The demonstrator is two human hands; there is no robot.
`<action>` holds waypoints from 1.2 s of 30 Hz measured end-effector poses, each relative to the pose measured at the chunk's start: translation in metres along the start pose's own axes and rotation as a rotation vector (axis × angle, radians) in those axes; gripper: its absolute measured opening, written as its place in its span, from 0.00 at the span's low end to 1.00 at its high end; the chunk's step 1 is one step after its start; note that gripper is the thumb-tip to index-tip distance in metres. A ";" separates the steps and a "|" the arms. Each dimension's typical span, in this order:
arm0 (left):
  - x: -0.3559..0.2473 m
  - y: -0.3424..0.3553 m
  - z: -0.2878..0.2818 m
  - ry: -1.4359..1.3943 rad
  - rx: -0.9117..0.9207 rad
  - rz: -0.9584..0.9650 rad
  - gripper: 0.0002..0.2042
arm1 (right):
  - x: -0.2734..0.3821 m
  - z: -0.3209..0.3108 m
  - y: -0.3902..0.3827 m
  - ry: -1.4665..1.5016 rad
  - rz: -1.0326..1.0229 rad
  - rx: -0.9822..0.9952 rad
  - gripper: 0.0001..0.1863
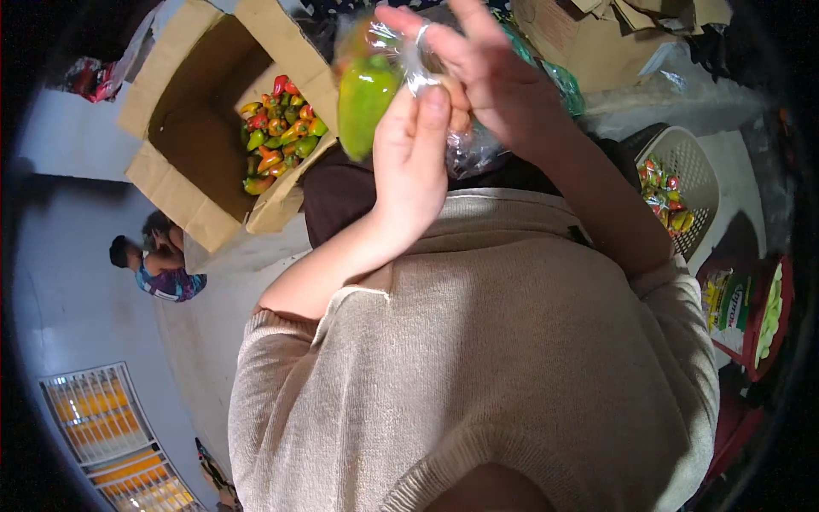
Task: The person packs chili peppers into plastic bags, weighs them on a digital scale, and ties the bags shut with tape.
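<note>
My left hand [412, 154] is closed, thumb pressed down, on the gathered neck of a clear plastic bag [415, 64]. A large green pepper [367, 98] shows through the plastic, with a blurred reddish one behind it. Just above and to the right, my right hand [503, 81] has its fingers stretched apart beside the bag's neck. A thin pale band [421, 34] circles one of its fingers; whether it is a ring or a tie I cannot tell. Loose clear plastic [473, 154] hangs below the hands, over my lap.
At the left an open cardboard box [188, 192] holds many red, orange and green peppers [286, 132]. To the right, a pale plastic basket [704, 188] contains bagged peppers [665, 196]. Flattened cardboard [589, 51] lies ahead. Another person [166, 264] sits far left.
</note>
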State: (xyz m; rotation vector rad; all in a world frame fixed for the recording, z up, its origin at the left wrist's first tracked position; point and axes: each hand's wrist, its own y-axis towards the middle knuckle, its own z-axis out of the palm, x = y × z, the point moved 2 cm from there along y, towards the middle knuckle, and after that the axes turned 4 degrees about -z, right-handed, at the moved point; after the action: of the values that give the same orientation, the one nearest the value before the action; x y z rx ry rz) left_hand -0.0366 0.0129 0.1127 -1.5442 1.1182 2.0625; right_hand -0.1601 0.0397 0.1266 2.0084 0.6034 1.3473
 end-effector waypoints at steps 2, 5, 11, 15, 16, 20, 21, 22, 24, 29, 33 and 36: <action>0.021 -0.001 -0.022 0.472 0.026 0.270 0.09 | 0.030 -0.004 0.011 0.131 0.314 0.162 0.26; 0.052 0.001 -0.047 0.491 0.133 0.181 0.13 | 0.041 0.015 -0.009 0.871 0.364 -0.130 0.34; 0.024 0.003 -0.049 0.823 0.138 0.431 0.13 | 0.045 0.011 -0.042 0.847 0.235 0.076 0.32; 0.006 0.024 -0.060 1.355 0.305 0.991 0.03 | 0.031 0.011 -0.058 0.461 0.277 0.164 0.28; 0.000 0.030 -0.064 1.405 0.419 0.944 0.02 | 0.017 0.020 -0.068 0.315 0.248 0.114 0.25; -0.009 0.031 -0.073 1.536 0.662 0.752 0.03 | -0.044 0.027 -0.099 0.637 0.187 -0.148 0.27; -0.008 0.025 -0.071 1.489 0.678 0.710 0.04 | -0.051 0.029 -0.101 0.802 0.209 -0.124 0.29; -0.007 0.023 -0.073 1.486 0.678 0.704 0.04 | -0.055 0.029 -0.103 0.862 0.244 -0.115 0.32; -0.012 0.022 -0.079 1.481 0.629 0.638 0.04 | -0.055 0.032 -0.105 0.814 0.423 -0.128 0.33; -0.015 0.022 -0.088 1.405 0.599 0.446 0.05 | -0.030 0.021 -0.095 0.696 0.492 -0.136 0.29; -0.019 0.024 -0.082 1.392 0.647 0.446 0.04 | -0.014 0.006 -0.093 0.064 0.153 0.224 0.25; -0.017 0.024 -0.081 1.409 0.639 0.502 0.04 | 0.012 0.015 -0.085 -0.184 0.203 0.337 0.27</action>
State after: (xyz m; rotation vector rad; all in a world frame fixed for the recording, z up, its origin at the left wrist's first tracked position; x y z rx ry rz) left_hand 0.0069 -0.0596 0.1294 -2.3971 2.4293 0.2823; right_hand -0.1436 0.1030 0.0690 2.4919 0.5847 1.2169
